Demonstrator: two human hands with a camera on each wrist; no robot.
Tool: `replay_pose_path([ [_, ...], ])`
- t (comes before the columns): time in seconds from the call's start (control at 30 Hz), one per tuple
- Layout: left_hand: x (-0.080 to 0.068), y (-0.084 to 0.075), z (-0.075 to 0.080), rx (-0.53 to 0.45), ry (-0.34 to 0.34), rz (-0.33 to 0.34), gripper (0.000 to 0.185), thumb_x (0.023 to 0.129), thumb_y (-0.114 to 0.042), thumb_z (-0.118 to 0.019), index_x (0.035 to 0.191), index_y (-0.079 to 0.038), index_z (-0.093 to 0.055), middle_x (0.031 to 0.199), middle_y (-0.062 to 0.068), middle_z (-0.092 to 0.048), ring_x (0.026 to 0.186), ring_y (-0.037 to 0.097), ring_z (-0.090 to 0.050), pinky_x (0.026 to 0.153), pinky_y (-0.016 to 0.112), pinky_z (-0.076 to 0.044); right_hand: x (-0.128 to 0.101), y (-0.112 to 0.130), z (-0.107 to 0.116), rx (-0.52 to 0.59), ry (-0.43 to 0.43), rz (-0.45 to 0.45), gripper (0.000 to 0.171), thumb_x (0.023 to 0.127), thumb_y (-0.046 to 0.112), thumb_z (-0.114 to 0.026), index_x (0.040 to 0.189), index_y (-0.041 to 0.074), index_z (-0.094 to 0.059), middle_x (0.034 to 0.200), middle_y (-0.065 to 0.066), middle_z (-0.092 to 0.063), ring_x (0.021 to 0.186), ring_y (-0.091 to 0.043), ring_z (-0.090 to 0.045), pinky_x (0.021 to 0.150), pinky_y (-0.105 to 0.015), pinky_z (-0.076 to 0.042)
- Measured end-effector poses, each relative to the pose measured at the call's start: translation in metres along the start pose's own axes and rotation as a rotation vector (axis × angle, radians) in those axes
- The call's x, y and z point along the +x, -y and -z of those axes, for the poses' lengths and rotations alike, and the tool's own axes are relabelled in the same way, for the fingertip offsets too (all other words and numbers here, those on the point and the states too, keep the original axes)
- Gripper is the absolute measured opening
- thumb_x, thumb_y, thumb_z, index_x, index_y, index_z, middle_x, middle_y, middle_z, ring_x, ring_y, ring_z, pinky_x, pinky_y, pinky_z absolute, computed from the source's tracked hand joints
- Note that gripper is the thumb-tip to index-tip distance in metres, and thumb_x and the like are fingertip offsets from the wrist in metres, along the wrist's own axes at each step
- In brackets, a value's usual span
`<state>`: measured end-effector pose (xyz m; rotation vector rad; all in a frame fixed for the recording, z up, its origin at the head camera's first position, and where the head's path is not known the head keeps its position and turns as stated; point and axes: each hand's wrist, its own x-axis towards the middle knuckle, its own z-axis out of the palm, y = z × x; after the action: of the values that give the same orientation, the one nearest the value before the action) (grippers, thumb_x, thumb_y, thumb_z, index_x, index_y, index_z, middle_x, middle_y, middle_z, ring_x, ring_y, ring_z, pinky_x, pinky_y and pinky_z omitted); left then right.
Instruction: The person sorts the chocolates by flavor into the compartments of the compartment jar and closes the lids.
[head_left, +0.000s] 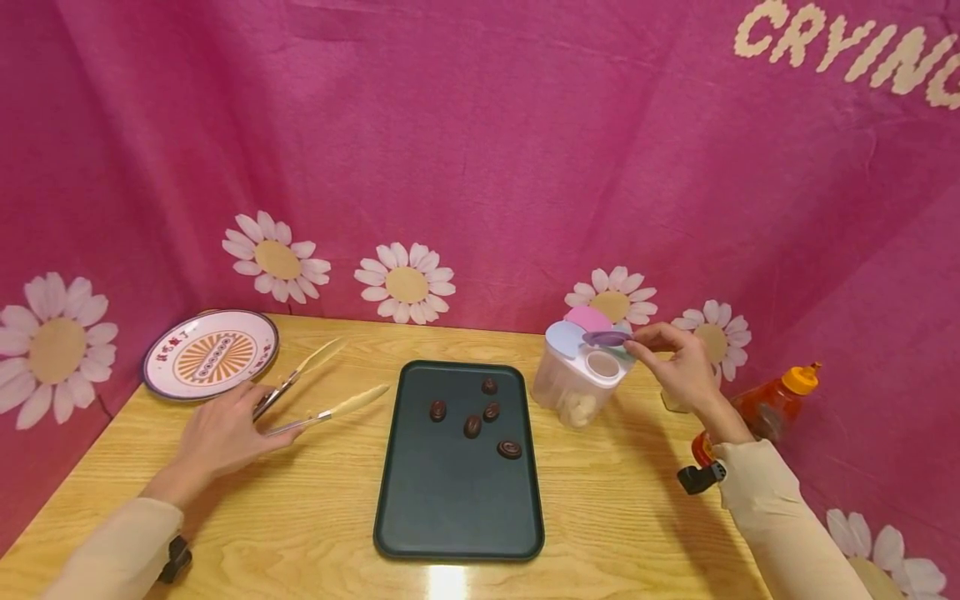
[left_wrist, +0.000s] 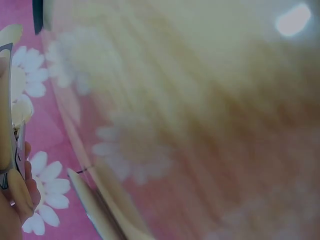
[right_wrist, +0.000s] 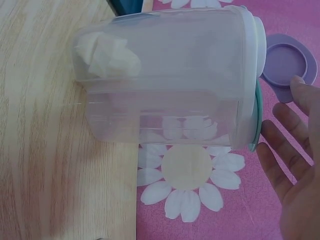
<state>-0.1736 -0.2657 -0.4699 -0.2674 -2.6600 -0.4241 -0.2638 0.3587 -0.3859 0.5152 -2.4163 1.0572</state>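
Note:
My left hand (head_left: 238,427) lies on the wooden table and grips the hinge end of metal tongs (head_left: 322,392) with pale tips, which point toward the tray. In the left wrist view a finger (left_wrist: 20,192) lies against a tong arm (left_wrist: 9,125). My right hand (head_left: 643,340) pinches the opened purple lid flap (head_left: 606,338) on a clear plastic container (head_left: 577,379) that has pastel lids and white pieces inside. The right wrist view shows the container (right_wrist: 165,75), the purple flap (right_wrist: 285,62) and my fingers (right_wrist: 280,165) beside it. A dark green tray (head_left: 450,508) carries several chocolates (head_left: 472,426).
A round patterned plate (head_left: 210,354) sits at the table's back left. An orange squeeze bottle (head_left: 772,404) stands right of my right wrist. Pink flowered cloth closes in the back and both sides. Bare wood lies in front of the tray.

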Motion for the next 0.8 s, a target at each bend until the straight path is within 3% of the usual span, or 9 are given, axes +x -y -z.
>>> replay_pose_path([
  [0.23, -0.007, 0.008, 0.001, 0.04, 0.124, 0.044, 0.078, 0.07, -0.063, -0.086, 0.12, -0.005, -0.072, 0.098, 0.012, -0.068, 0.071, 0.029, -0.064, 0.057, 0.044, -0.048, -0.001, -0.002, 0.001, -0.009, 0.016, -0.003, 0.01, 0.094, 0.011, -0.079, 0.102, 0.005, -0.077, 0.093, -0.001, -0.079, 0.084, 0.01, -0.066, 0.08, -0.01, -0.051],
  [0.43, -0.01, 0.011, 0.0, 0.049, 0.157, 0.035, 0.077, 0.07, -0.062, -0.086, 0.119, -0.005, -0.072, 0.098, 0.011, -0.069, 0.07, 0.027, -0.063, 0.058, 0.044, -0.049, 0.0, -0.003, 0.001, -0.009, 0.012, -0.008, 0.01, 0.095, 0.013, -0.079, 0.101, 0.005, -0.077, 0.092, 0.005, -0.078, 0.084, 0.01, -0.066, 0.08, -0.009, -0.05],
  [0.67, -0.012, 0.012, 0.001, 0.056, 0.184, 0.023, 0.073, 0.073, -0.064, -0.084, 0.114, -0.004, -0.074, 0.093, 0.009, -0.07, 0.067, 0.025, -0.062, 0.056, 0.041, -0.048, 0.0, -0.001, 0.0, 0.013, 0.004, 0.003, 0.01, 0.091, 0.002, -0.079, 0.101, 0.002, -0.077, 0.094, -0.016, -0.078, 0.083, 0.011, -0.066, 0.079, -0.007, -0.051],
  [0.8, -0.012, 0.012, 0.001, 0.068, 0.2, 0.01, 0.066, 0.075, -0.065, -0.083, 0.105, -0.007, -0.074, 0.085, 0.003, -0.064, 0.063, 0.018, -0.054, 0.054, 0.037, -0.044, 0.001, -0.001, 0.0, 0.008, -0.003, 0.012, 0.012, 0.09, -0.003, -0.079, 0.101, -0.001, -0.076, 0.095, -0.021, -0.077, 0.082, 0.013, -0.064, 0.078, -0.006, -0.049],
])
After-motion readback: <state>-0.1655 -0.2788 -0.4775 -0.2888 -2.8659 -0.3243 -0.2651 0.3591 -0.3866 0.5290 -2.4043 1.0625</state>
